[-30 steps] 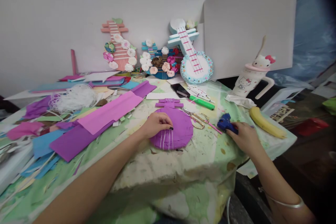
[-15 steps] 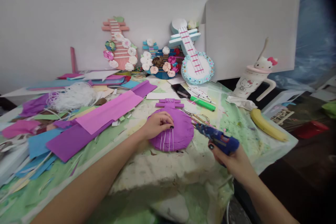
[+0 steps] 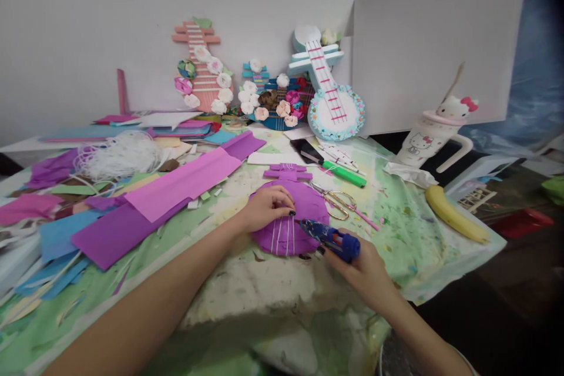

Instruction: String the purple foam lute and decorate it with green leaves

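Note:
A purple foam guitar-shaped piece [image 3: 308,211] with white strings lies on the table in front of me. My left hand [image 3: 264,208] rests on its round body, fingers curled and pressing the strings down. My right hand [image 3: 363,267] grips a blue glue gun [image 3: 330,238], whose nozzle points left at the strings just beside my left fingertips.
Gold-handled scissors [image 3: 337,202], a green marker [image 3: 343,173] and a black phone [image 3: 306,151] lie behind the piece. Purple and pink paper sheets [image 3: 176,188] and white string [image 3: 117,155] cover the left. A banana [image 3: 456,214] and cartoon-cat cup [image 3: 434,129] stand right. Finished guitar crafts [image 3: 328,88] lean on the wall.
My right hand picked the glue gun up from the table at the right and carried it left, bringing its nozzle to the strings. My left hand stayed on the purple piece.

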`<move>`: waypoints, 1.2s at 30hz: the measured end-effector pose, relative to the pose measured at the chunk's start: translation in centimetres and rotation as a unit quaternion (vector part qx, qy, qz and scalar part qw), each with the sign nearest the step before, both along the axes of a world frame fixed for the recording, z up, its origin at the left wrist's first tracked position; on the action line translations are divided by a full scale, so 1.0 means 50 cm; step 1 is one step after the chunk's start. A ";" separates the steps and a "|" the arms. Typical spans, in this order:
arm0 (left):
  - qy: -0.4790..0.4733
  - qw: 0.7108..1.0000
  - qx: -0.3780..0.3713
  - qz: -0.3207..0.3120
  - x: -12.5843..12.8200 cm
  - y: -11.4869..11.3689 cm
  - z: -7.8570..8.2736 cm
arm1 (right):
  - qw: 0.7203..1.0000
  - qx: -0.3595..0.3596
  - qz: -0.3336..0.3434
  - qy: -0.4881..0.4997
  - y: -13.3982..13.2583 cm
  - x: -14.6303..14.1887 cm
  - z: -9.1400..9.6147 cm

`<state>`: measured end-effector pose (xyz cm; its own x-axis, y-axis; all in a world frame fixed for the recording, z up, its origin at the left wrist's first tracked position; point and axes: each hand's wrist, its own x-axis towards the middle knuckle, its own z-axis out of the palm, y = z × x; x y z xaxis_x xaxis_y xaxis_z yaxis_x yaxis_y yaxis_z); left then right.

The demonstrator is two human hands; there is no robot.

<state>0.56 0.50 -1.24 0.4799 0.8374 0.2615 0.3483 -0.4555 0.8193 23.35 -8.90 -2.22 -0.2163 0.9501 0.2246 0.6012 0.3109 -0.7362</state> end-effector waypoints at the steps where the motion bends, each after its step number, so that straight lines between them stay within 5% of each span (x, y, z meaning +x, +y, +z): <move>1: -0.002 1.000 -0.001 0.000 0.000 0.000 0.000 | 1.000 -0.001 0.000 -0.002 0.000 -0.002 0.002; 36: 0.007 1.000 -0.005 0.023 0.003 0.004 -0.006 | 1.000 -0.014 0.009 -0.004 -0.020 0.010 -0.006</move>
<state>0.71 0.72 -1.54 0.4444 0.8612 0.2466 0.3796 -0.4303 0.8190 23.87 -9.91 -2.52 -0.2350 0.9518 0.1969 0.6022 0.3016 -0.7392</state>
